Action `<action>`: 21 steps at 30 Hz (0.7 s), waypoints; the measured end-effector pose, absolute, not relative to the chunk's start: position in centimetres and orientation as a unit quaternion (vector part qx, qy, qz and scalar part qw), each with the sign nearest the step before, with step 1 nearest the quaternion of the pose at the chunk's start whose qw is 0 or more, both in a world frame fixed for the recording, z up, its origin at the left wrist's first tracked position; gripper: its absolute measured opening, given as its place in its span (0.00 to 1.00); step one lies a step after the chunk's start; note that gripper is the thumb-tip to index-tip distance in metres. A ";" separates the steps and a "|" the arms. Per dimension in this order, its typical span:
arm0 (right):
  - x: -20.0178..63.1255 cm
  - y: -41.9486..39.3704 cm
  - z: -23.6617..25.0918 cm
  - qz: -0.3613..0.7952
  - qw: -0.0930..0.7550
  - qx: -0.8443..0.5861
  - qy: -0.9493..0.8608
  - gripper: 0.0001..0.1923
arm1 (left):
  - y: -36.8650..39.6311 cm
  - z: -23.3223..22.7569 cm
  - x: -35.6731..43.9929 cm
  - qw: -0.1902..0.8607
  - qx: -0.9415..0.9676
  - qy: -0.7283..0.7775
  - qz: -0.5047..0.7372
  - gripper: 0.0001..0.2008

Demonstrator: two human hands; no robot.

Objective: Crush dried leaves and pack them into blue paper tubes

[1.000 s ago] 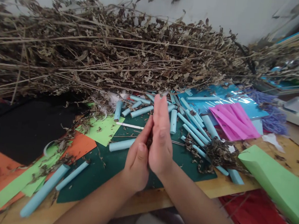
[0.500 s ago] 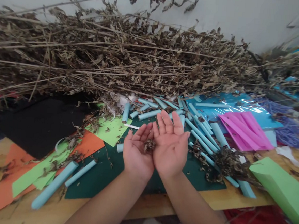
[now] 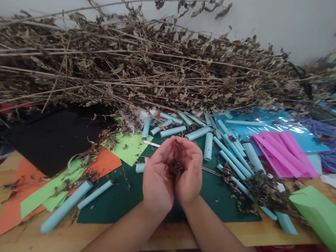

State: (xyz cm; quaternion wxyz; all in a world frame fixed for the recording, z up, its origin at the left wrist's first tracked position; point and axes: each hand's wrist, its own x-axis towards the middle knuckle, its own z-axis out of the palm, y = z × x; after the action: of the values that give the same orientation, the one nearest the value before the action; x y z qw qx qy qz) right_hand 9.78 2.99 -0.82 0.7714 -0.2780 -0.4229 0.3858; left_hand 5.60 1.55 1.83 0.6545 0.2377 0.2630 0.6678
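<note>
On the tabletop [image 3: 177, 238], light blue paper tubes [image 3: 64, 209] lie over coloured sheets; my left hand [image 3: 158, 177] and right hand [image 3: 190, 173] cup together, half-curled, cradling crumbled dry leaves [image 3: 176, 168] above the dark green sheet [image 3: 117, 199]; pink paper [image 3: 284, 153] lies far right.
</note>
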 end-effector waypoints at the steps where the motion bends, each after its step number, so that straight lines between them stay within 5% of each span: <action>1: 9.7 2.9 -0.8 0.402 0.772 -0.277 -0.407 0.15 | 1.5 1.8 5.6 0.646 0.281 0.262 0.659 0.26; 7: 9.9 3.2 -0.4 0.487 0.794 -0.290 -0.217 0.13 | 1.8 1.3 4.9 0.552 0.585 0.272 0.528 0.38; 11: 10.7 3.8 -0.1 0.517 0.786 -0.291 -0.172 0.18 | 2.6 1.2 3.8 0.443 0.772 0.226 0.396 0.35; 21: 11.7 3.9 0.8 0.680 0.694 -0.237 -0.022 0.22 | 4.5 0.5 1.9 0.194 0.888 0.225 0.350 0.24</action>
State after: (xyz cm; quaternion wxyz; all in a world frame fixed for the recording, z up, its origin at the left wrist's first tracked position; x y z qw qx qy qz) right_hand 11.67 3.94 0.83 0.6939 -0.2371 -0.0221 0.6796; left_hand 1.90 4.54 0.54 0.1943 0.8882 0.2254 0.3500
